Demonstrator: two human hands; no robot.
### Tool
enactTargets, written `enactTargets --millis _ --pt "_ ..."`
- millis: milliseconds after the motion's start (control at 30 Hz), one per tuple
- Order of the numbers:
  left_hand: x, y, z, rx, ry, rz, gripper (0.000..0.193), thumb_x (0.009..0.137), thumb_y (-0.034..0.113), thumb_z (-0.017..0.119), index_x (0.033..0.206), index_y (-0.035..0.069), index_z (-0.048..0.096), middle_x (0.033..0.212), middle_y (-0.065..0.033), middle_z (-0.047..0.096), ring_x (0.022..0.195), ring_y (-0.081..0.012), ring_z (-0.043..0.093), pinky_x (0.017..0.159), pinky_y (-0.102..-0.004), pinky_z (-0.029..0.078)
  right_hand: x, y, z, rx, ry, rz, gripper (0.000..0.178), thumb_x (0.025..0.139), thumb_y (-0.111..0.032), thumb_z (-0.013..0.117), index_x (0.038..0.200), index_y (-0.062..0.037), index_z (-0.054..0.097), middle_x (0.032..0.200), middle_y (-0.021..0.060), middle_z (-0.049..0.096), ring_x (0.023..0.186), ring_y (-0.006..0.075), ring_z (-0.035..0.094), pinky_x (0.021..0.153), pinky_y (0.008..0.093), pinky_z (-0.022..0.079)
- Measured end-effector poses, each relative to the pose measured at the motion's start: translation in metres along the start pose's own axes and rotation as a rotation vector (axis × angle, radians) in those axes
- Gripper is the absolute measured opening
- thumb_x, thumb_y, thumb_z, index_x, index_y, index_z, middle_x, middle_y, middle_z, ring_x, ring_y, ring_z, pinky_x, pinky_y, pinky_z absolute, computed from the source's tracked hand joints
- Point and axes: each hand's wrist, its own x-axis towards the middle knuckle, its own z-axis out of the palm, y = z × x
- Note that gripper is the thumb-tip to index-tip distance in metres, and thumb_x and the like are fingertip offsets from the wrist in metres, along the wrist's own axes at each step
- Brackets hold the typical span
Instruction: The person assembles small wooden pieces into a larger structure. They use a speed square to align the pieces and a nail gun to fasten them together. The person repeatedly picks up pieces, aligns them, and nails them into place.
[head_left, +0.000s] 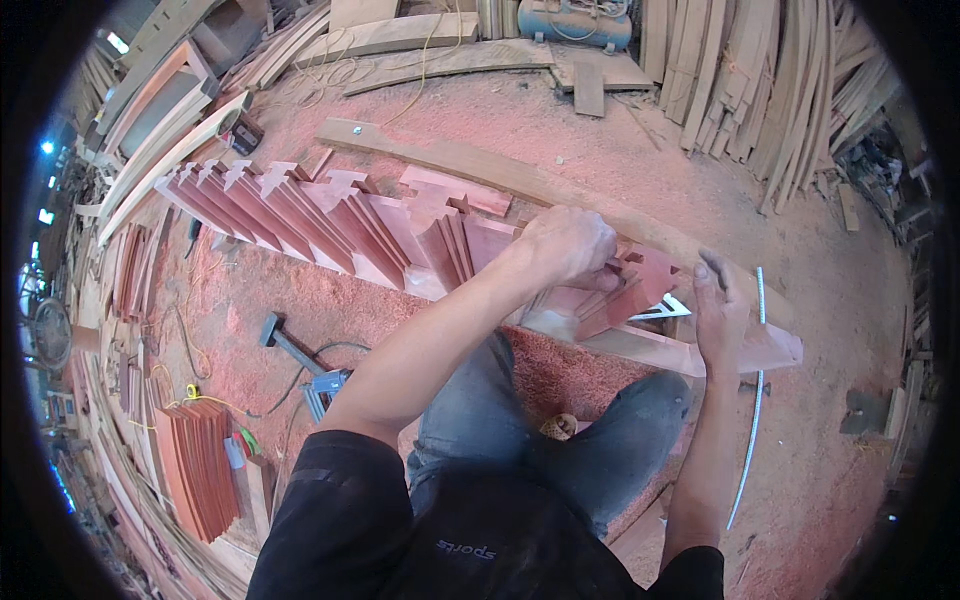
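A long reddish wooden plank (pixel 655 345) lies across in front of my knees, with a row of notched moulding pieces (pixel 300 208) standing on it toward the left. My left hand (pixel 570 245) is closed, knuckles up, over the right part of the plank; its fingers hide whatever is in them. Just below it a short notched moulding piece (pixel 625 305) rests at a slant. Beside that piece lies a white triangular square (pixel 664 309). My right hand (pixel 718 310) is at the plank's right end, fingers extended upward and thumb apart, with nothing visible in it.
On the dusty floor at left are a hammer (pixel 285 338), a blue power tool (pixel 324 390) with a cord, and stacked red boards (pixel 203 470). A pale flexible strip (pixel 752 440) runs past the plank's right end. Timber stacks (pixel 735 75) and a blue tank (pixel 575 22) stand behind.
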Motion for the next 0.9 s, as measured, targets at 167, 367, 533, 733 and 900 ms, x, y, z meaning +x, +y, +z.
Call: enactTargets --millis 167,367,533,733,900 --pt "0.005 -0.003 0.003 -0.032 -0.005 0.002 0.036 0.086 0.046 0.08 0.091 0.011 0.083 0.087 -0.0195 0.078 0.087 -0.0408 0.077 0.078 -0.0523 0.062 0.001 -0.061 0.014 -0.193 -0.152 -0.393 0.042 0.098 -0.032 0.077 0.125 0.0004 0.076 0.133 0.0254 0.072 0.13 0.0417 0.066 0.107 0.0478 0.053" --pt "0.01 -0.005 0.006 0.023 -0.003 0.035 0.034 0.085 0.044 0.079 0.09 0.011 0.084 0.091 -0.0186 0.079 0.088 -0.0402 0.078 0.079 -0.0527 0.063 0.009 -0.064 0.042 -0.515 -0.228 -0.407 0.046 0.092 -0.022 0.076 0.134 -0.0024 0.071 0.141 0.0247 0.069 0.134 0.0447 0.063 0.115 0.0517 0.048" --pt "0.003 -0.002 0.002 -0.043 -0.003 0.007 0.036 0.084 0.043 0.08 0.088 0.008 0.083 0.088 -0.0211 0.079 0.087 -0.0403 0.079 0.078 -0.0524 0.063 0.001 -0.047 0.047 -0.464 -0.144 -0.377 0.07 0.087 -0.02 0.077 0.153 -0.0066 0.058 0.153 0.027 0.06 0.146 0.0483 0.052 0.122 0.0545 0.041" --pt "-0.009 0.008 -0.001 -0.074 0.039 0.013 0.041 0.083 0.046 0.081 0.082 0.006 0.082 0.081 -0.021 0.078 0.082 -0.0379 0.08 0.074 -0.0501 0.065 -0.034 -0.02 0.045 -0.122 -0.012 -0.258 0.083 0.084 -0.024 0.085 0.159 -0.008 0.052 0.161 0.0291 0.05 0.153 0.0497 0.044 0.126 0.0569 0.034" --pt "-0.022 0.017 0.008 -0.075 0.023 0.018 0.039 0.083 0.044 0.08 0.081 0.005 0.081 0.078 -0.0195 0.078 0.077 -0.0369 0.08 0.07 -0.0488 0.065 -0.041 -0.04 0.04 -0.512 -0.077 -0.308 0.077 0.083 -0.025 0.083 0.152 -0.0057 0.058 0.153 0.0269 0.055 0.144 0.0527 0.049 0.123 0.0614 0.037"
